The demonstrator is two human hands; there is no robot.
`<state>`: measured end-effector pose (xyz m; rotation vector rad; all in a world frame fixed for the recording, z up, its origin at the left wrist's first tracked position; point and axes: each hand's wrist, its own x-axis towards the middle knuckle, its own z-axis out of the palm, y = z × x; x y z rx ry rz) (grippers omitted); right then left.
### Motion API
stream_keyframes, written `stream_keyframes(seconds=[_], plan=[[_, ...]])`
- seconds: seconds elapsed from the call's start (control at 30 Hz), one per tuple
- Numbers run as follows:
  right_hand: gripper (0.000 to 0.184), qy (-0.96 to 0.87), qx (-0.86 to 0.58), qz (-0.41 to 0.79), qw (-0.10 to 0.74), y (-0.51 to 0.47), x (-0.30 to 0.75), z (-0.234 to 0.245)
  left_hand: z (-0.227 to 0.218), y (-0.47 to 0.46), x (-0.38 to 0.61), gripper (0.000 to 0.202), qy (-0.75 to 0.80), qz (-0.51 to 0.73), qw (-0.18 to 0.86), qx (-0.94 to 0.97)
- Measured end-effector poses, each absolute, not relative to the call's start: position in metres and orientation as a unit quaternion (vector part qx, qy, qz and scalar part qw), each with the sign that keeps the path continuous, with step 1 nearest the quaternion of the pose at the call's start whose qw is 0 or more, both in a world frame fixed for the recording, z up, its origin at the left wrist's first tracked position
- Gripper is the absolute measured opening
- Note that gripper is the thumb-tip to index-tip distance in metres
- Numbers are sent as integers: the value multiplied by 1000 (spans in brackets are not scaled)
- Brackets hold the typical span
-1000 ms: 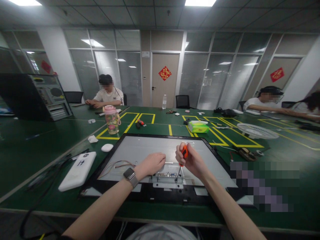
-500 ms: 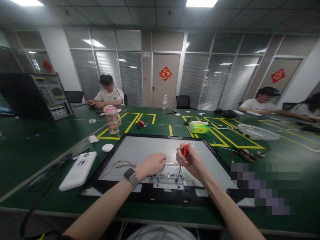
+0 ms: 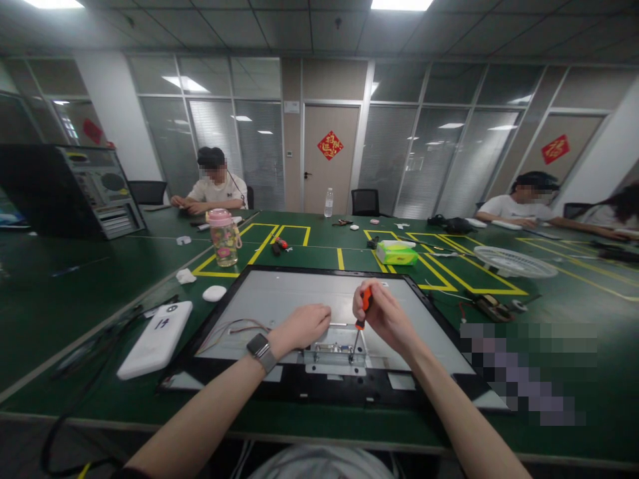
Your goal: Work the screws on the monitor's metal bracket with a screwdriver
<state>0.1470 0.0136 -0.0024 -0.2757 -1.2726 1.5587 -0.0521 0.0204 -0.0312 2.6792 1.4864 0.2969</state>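
A flat display panel (image 3: 279,293) with a black frame lies in front of me, a small metal bracket with connectors (image 3: 332,362) at its near middle. My right hand (image 3: 382,309) is wrapped round the handle of an orange and black screwdriver (image 3: 366,303). Its shaft slants down and the tip meets the right end of the bracket. Resting on the panel, just left of and above the bracket, is my left hand (image 3: 307,324), fingers stretched loosely and their undersides hidden. Thin wires (image 3: 234,326) run across the panel beside my left wrist.
To the left are a white power bank-like block (image 3: 156,340), a white round object (image 3: 214,293) and a pink-lidded bottle (image 3: 223,239). A green tissue pack (image 3: 397,253), a white fan grille (image 3: 514,261) and a computer case (image 3: 94,193) stand farther off. Other people sit across the table.
My right hand has turned on the screwdriver; its fingers are now more open around the handle, and more of the orange shows. The left hand stays where it was.
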Motion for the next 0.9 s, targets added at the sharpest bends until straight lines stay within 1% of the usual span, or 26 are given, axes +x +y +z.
stream_keyframes(seconds=[0.1,0.23,0.37,0.47,0.67,0.83,0.9], plan=[[21,-576,-151,605,528,18,150,-7,-32,21,-53,29,484,99,32,869],[22,-608,-169,542,554,20,152,-11,-32,21,-53,29,481,102,36,870],[27,-582,-171,587,536,15,151,-7,-31,20,-53,28,480,105,41,870],[24,-567,-152,616,525,12,150,-3,-30,19,-52,28,484,103,44,868],[21,-566,-126,600,551,14,149,-5,-31,20,-53,29,481,98,38,870],[24,-551,-150,627,529,14,152,-4,-34,22,-54,30,477,104,33,872],[23,-545,-147,635,528,13,151,-2,-35,22,-54,30,477,103,35,872]])
